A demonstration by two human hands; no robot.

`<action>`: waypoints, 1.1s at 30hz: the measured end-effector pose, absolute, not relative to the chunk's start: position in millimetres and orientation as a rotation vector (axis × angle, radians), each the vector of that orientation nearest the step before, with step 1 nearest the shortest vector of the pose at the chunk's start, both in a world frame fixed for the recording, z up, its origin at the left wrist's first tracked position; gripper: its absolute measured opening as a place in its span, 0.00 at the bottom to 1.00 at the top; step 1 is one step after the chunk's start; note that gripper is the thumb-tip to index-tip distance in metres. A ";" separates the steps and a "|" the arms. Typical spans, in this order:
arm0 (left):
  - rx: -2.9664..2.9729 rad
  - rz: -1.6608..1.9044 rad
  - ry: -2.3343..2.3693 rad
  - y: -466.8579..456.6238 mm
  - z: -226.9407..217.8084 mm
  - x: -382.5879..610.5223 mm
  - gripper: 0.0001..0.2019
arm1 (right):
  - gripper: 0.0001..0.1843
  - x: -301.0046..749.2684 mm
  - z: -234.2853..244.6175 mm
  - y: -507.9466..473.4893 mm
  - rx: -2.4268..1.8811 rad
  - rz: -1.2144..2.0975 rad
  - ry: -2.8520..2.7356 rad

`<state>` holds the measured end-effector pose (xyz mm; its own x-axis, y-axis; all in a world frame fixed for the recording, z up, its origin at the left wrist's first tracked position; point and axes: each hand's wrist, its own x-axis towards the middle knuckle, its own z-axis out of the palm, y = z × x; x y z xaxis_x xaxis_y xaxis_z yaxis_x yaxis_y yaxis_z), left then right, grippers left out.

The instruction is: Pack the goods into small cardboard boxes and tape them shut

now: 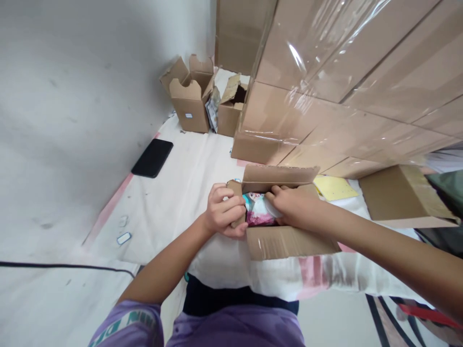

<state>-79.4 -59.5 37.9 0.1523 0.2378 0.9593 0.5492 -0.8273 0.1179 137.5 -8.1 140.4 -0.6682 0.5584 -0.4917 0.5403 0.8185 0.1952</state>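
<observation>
An open cardboard box [289,243] stands in front of me with its flaps folded out. My left hand [226,211] is closed around the flap at its left end, with the fingers over the outside. Inside lies a shiny printed packet [258,212] in pink, white and turquoise. My right hand [291,205] reaches into the box from the right, its fingers bent against the packet's right side. Some of its fingertips are hidden by the packet and the box wall. A pale edge shows under the right thumb.
Film-wrapped cartons [289,113] are stacked behind the box. Two small open boxes [190,106] stand at the back left, near a black phone-like slab [152,158]. Yellow paper [334,188] and another open box [401,193] lie to the right. White cloth [162,207] covers the surface.
</observation>
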 end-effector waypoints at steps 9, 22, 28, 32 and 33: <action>-2.155 -1.739 -0.794 -59.7 39.0 -79.1 0.14 | 0.24 138.8 159.0 -16.1 0.867 0.094 2.409; -2.193 -1.748 -0.844 -60.8 39.3 -78.6 0.16 | 0.12 153.0 138.6 13.1 0.840 -0.532 2.399; -2.201 -1.787 -0.847 -62.3 35.9 -76.2 0.15 | 0.10 140.4 143.0 27.9 0.825 -0.708 2.159; -2.186 -1.823 -0.848 -64.4 36.1 -74.7 0.15 | 0.12 133.2 137.5 35.1 0.789 -0.716 2.107; -2.185 -1.829 -0.856 -64.7 35.9 -74.4 0.16 | 0.11 132.6 134.7 35.5 0.768 -0.701 2.117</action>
